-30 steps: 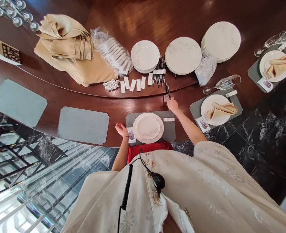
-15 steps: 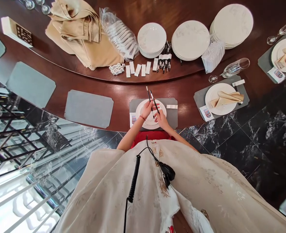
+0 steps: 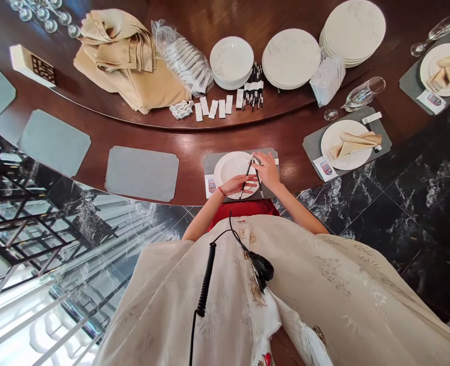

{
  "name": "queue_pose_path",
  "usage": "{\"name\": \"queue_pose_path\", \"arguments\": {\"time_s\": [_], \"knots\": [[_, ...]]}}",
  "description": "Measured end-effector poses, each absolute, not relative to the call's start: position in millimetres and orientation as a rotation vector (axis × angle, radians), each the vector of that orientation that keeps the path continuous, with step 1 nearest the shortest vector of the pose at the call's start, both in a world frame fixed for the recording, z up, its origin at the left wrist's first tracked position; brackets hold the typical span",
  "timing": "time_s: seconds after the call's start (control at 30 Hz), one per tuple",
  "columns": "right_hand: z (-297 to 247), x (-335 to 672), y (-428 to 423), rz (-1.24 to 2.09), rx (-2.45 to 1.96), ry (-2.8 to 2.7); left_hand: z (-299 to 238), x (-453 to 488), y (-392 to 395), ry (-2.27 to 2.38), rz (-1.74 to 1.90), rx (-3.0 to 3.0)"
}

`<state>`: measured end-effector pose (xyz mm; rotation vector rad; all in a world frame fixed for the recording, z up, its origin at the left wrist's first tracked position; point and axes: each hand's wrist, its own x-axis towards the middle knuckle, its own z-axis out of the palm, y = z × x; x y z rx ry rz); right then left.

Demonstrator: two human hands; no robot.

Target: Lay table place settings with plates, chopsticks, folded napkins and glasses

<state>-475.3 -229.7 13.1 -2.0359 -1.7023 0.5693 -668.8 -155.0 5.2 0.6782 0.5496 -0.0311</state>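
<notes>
Fingers (image 3: pixel 258 161) of the bare right hand (image 3: pixel 267 171) closed in a pinch around the upper ends of two slim black chopsticks (image 3: pixel 259 178), the sticks splayed in a narrow V across a round white porcelain plate (image 3: pixel 225 170) on a grey rectangular placemat (image 3: pixel 208 163). Fingers (image 3: pixel 247 182) of the left hand (image 3: pixel 234 185), a thin red cord (image 3: pixel 221 191) at the wrist, stretched out low across the lower part of one stick, any grip there impossible to tell. Steady two-handed control, both sticks over the plate's middle, well apart from the folded tan cloth napkin (image 3: pixel 354 145) on the next setting.
</notes>
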Motion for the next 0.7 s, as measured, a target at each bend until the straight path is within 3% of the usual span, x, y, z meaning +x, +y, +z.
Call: {"name": "queue_pose_path", "arguments": {"time_s": [0.13,0.3,0.57,0.7], "knots": [[7.1,-488.6,-239.1,0.518,-2.045,-1.574,-3.6,-655.8,-168.5,0.607,0.139,0.622],[6.8,-495.0,-240.8,0.569,-2.083,-1.411,-4.3,-656.5,-169.1,0.566,-0.09,0.66],[5.6,-492.8,-236.2,1.114,-1.701,-0.844,-5.0,-651.7,-168.3,0.579,-0.131,0.98],[2.0,-480.7,-250.8,1.228,-1.587,-0.803,-16.8,-644.0,-170.2,0.534,-0.14,1.304]]}}
